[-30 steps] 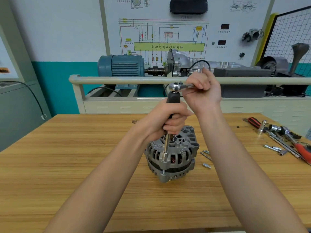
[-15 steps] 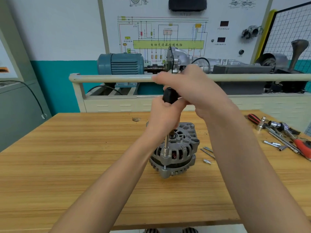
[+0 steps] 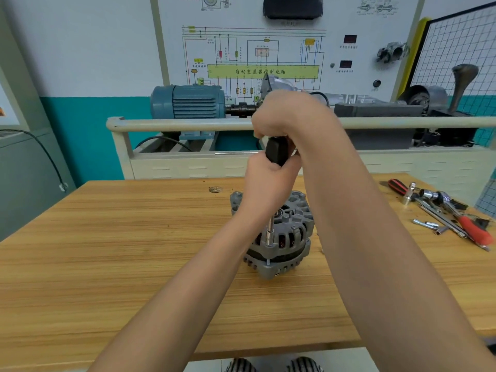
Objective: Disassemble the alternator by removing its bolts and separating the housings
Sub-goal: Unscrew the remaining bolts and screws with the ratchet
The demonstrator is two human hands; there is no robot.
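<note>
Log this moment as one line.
left hand: grips black driver handle | right hand: atop handle | socket: on grey alternator bolt

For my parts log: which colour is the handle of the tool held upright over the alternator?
Black handle, seen in the head view, the only one.

Tabletop [image 3: 134,251] left of and in front of the alternator [image 3: 284,237] lies open. Right of it both forearms cross; loose tools [image 3: 445,210] clutter the far-right edge.

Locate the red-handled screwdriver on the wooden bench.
The red-handled screwdriver lies at the wooden bench's far right edge in the head view, among the loose chrome sockets, right of the grey alternator.
</note>
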